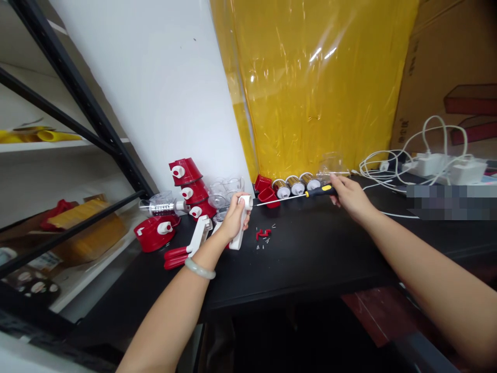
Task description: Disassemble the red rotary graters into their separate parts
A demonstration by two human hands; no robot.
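The left hand (pixel 233 217) is closed around a white crank handle (pixel 241 223). Beyond it to the right, the right hand (pixel 349 196) grips a screwdriver (pixel 295 197), its tip touching the handle's top end.

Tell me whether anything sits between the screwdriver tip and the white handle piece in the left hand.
Nothing visible does. The screwdriver, held by the right hand, runs straight to the white handle piece gripped in the left hand, its tip at the piece's top.
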